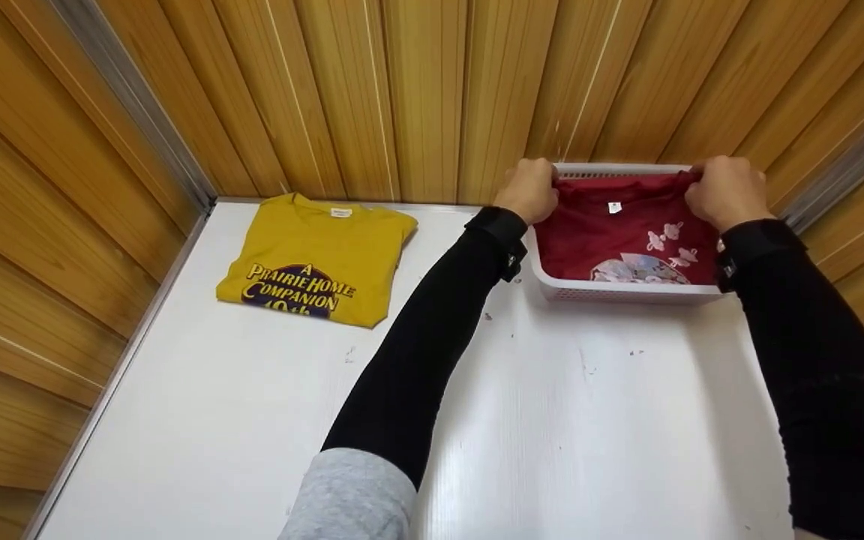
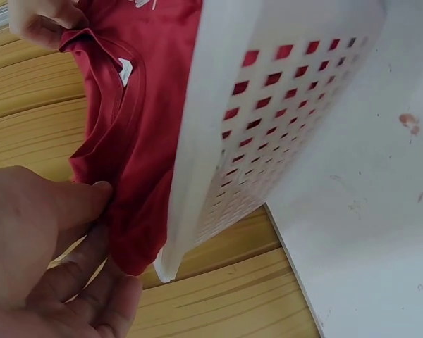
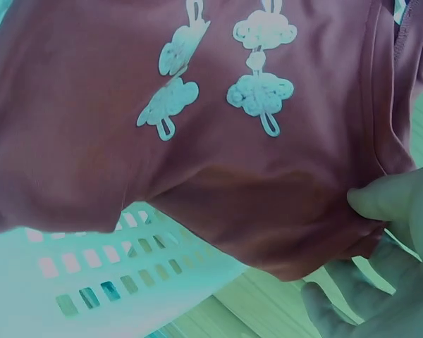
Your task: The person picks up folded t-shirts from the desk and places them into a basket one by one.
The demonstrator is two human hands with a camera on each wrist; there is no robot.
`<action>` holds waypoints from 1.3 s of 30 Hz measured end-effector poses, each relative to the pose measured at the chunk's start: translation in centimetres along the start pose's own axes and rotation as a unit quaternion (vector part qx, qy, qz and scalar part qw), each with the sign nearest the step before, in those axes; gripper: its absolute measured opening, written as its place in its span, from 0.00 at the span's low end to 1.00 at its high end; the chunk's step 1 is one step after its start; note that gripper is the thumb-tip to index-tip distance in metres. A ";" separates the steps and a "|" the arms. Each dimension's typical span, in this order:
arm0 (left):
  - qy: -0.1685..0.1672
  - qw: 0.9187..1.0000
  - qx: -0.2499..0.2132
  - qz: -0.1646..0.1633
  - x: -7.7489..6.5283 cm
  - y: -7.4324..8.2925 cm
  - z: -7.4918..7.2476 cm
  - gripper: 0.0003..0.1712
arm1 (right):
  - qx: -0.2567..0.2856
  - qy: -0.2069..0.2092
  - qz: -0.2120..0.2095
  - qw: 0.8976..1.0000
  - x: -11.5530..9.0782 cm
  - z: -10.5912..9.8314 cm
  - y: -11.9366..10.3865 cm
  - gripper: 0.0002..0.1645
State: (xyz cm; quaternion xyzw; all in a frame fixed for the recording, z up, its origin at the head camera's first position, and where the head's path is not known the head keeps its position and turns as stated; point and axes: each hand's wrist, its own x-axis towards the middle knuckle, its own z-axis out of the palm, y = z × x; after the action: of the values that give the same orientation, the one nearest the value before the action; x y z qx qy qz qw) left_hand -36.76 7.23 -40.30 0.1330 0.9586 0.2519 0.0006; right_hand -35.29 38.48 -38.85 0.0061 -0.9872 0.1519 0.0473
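A dark red T-shirt [image 1: 582, 232] with pale flower-shaped trim and a printed picture lies over a white perforated plastic basket [image 1: 627, 294]. My left hand [image 1: 531, 190] pinches the shirt at its left shoulder, near the basket's left rim. At the other shoulder my right hand [image 1: 729, 192] pinches the cloth. In the left wrist view the thumb and fingers close on the red fabric beside the collar. The right wrist view shows the thumb on top of the shirt [image 3: 268, 190], its edge hanging past the basket [image 3: 127, 282].
A folded yellow T-shirt [image 1: 319, 247] with printed lettering lies at the back left of the white table [image 1: 252, 420]. Wood-look panel walls [image 1: 424, 97] rise behind the table and on both sides. The basket stands near the back wall.
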 end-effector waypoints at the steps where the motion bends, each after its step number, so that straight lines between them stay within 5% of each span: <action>1: 0.007 1.000 0.001 0.002 0.0 0.0 0.0 0.10 | 0.004 0.008 0.001 1.000 0.0 0.1 0.0 0.26; 8: 0.065 0.996 0.045 0.031 0.4 0.1 0.4 0.14 | 0.011 0.054 0.015 0.998 0.1 0.8 0.1 0.27; 17: 0.066 0.991 0.084 0.074 -0.4 0.7 0.6 0.16 | -0.024 -0.074 0.035 0.996 -0.6 0.2 0.4 0.30; 24: 0.002 0.987 0.056 0.154 -2.8 1.5 0.4 0.16 | -0.026 -0.168 -0.024 0.985 -2.0 -0.7 -0.7 0.29; 32: -0.105 0.964 0.069 0.234 -6.9 2.4 1.7 0.20 | -0.048 -0.257 -0.083 0.962 -5.0 -1.3 -0.9 0.24; 39: -0.145 0.949 0.169 0.221 -8.6 2.6 4.1 0.39 | -0.075 -0.288 -0.104 0.949 -6.4 0.7 0.6 0.29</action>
State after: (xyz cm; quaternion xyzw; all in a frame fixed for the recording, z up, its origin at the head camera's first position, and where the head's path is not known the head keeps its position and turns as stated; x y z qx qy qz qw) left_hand -27.49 9.18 -43.16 0.3748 0.9233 0.0577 0.0615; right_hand -29.00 38.84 -40.26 0.1491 -0.9612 0.0635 -0.2232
